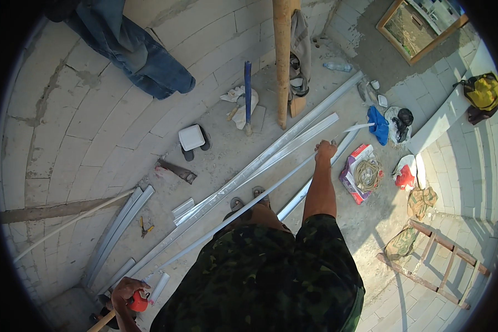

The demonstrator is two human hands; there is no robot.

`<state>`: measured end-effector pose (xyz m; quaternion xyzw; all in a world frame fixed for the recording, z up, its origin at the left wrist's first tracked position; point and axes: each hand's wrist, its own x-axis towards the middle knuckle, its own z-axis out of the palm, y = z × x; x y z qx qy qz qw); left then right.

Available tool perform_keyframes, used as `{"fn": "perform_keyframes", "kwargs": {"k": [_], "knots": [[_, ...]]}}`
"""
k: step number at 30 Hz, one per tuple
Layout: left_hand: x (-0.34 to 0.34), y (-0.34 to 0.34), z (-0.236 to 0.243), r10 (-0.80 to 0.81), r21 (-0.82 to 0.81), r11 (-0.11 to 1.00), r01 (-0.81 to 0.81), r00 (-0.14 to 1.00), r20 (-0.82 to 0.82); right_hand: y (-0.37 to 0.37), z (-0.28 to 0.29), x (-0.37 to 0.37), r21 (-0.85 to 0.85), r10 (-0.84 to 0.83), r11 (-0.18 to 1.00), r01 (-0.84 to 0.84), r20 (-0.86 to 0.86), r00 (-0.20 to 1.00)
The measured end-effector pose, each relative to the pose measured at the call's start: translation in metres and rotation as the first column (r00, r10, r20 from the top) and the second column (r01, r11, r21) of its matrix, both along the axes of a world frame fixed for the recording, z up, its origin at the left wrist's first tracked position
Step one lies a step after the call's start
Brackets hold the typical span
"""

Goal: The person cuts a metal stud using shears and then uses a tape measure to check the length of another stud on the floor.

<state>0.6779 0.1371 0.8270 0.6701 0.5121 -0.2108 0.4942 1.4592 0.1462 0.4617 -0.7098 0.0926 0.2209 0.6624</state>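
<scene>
My right hand [326, 150] is stretched out ahead, its fingers closed on a long, narrow pale strip [243, 211]. The strip slants down across my body toward my left hand [128, 288] at the lower left. That hand's fingers are curled close to the strip's near end. A rounded red object [139, 302] shows right under them; what exactly the hand grips is partly hidden. Beyond the strip, long silvery metal profiles [285, 145] lie on the floor by my feet. A further profile [297, 202] runs below my right forearm.
A handsaw [178, 170], pliers [144, 227] and a white container [191, 137] lie left. A wooden post [282, 61] and a blue-handled tool [248, 94] stand ahead. Coiled rope [367, 175] on a box, bags and a wooden ladder [434, 263] are right. Block walls curve around.
</scene>
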Motion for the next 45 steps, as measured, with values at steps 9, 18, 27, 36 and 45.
{"fn": "perform_keyframes", "kwargs": {"k": [9, 18, 27, 36, 45], "knots": [[-0.006, 0.005, 0.024, 0.435, -0.096, 0.823, -0.56, 0.729, -0.529, -0.022, -0.045, -0.076, 0.027, -0.165, 0.985, 0.173, -0.193, 0.967], [-0.028, 0.017, 0.022, 0.137, -0.102, 0.981, -0.168, 0.956, -0.258, -0.054, -0.089, -0.087, -0.159, -0.265, 0.945, 0.284, 0.129, 0.955], [-0.015, 0.013, -0.023, 0.371, -0.138, 0.892, -0.431, 0.871, -0.321, -0.05, -0.048, -0.074, 0.297, -0.165, 0.915, 0.272, -0.34, 0.926], [0.068, 0.025, -0.088, 0.33, -0.267, 0.862, -0.432, 0.876, -0.353, 0.001, -0.027, -0.051, 0.489, 0.017, 0.838, 0.242, -0.467, 0.884], [0.303, 0.071, -0.093, 0.238, -0.314, 0.894, -0.321, 0.932, -0.273, 0.054, -0.011, 0.079, 0.532, 0.126, 0.837, 0.128, -0.415, 0.901]]}}
